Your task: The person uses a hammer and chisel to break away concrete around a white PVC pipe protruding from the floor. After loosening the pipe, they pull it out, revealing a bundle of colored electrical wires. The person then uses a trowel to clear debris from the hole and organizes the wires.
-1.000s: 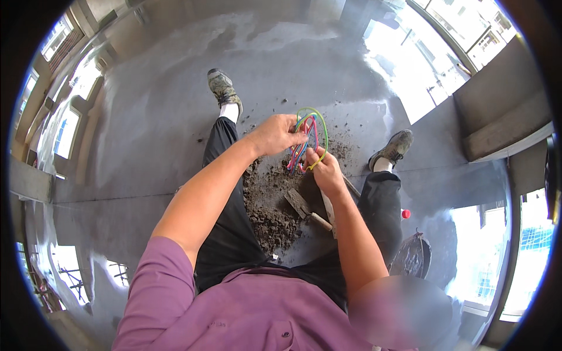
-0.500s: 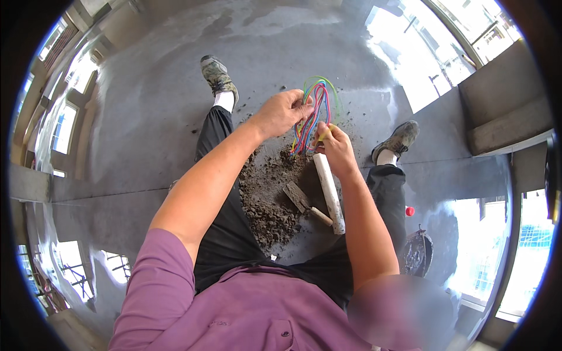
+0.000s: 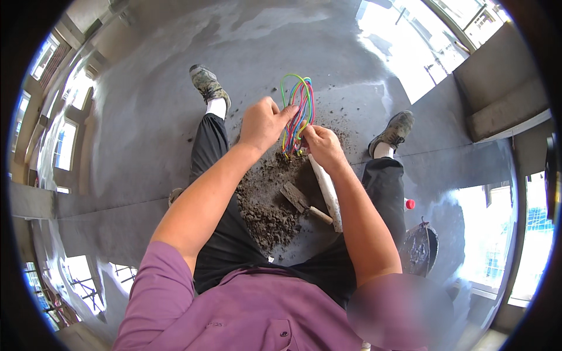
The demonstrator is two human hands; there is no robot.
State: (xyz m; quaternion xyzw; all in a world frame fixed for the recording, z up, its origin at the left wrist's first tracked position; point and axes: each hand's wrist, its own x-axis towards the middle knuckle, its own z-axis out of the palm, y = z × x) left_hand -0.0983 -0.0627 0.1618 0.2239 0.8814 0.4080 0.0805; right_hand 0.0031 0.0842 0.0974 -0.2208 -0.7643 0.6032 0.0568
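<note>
I sit on a grey concrete floor with my legs spread. My left hand (image 3: 264, 121) pinches a bundle of coloured wires (image 3: 297, 105), green, red, blue and yellow, that loops upward. My right hand (image 3: 323, 145) grips the top end of a white conduit pipe (image 3: 326, 190), where the wires come out. The pipe slants down toward my right thigh. Both hands meet above a pile of dark rubble (image 3: 266, 199) between my legs.
A trowel (image 3: 300, 202) with a wooden handle lies on the rubble beside the pipe. A dark bucket (image 3: 420, 248) and a bottle with a red cap (image 3: 409, 204) stand by my right leg. A low concrete ledge (image 3: 503, 99) runs at the upper right.
Both hands have lifted the wire bundle and pipe end further from my body. The wire loop now stands taller and more spread.
</note>
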